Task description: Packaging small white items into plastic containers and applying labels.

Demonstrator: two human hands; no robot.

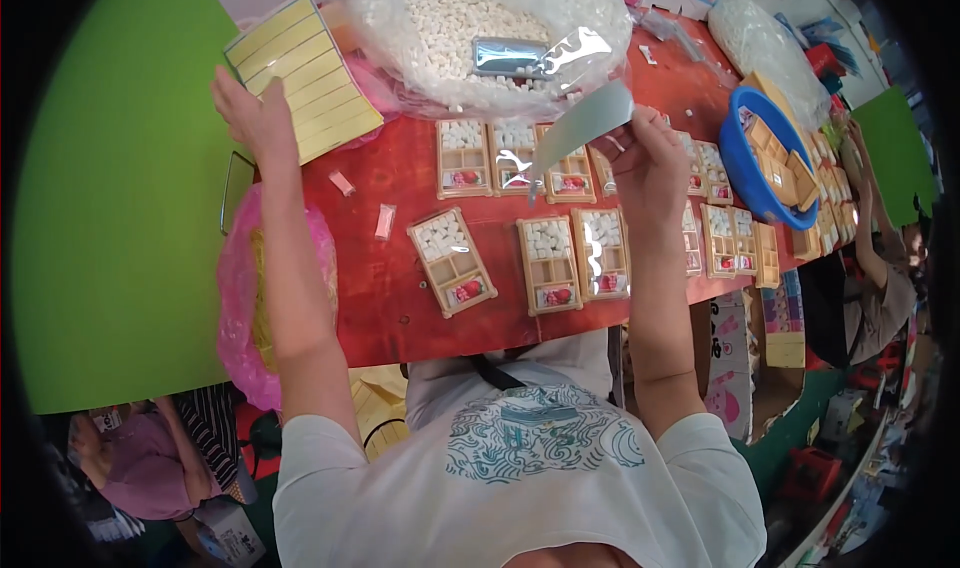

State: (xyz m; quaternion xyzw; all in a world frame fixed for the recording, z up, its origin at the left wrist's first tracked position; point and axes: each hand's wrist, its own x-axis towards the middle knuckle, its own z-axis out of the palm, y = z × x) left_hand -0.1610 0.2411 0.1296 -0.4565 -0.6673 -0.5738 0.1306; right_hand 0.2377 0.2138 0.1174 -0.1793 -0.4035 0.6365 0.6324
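Raised over the table, my right hand (648,158) pinches one end of a thin, shiny, curved plastic sheet (585,123). My left hand (255,118) lies at the left edge of a stack of yellow lined cards (315,93), fingers apart and thumb over the top card. Below sit small wooden compartment trays. The nearest tray (452,263) is tilted and holds white pieces and a red-pink sachet, with some cells vacant. Two similar trays, a left one (549,265) and a right one (602,255), stand beside it; the right one has a glossy top.
A large clear bag (440,43) of white pieces has a blue-grey container (508,56) inside. Two pink sachets (384,222) lie on the red table (375,308). A blue basin (745,168) holds wooden trays. A pink bag (240,298) hangs at the left edge. Another person (875,298) works far right.
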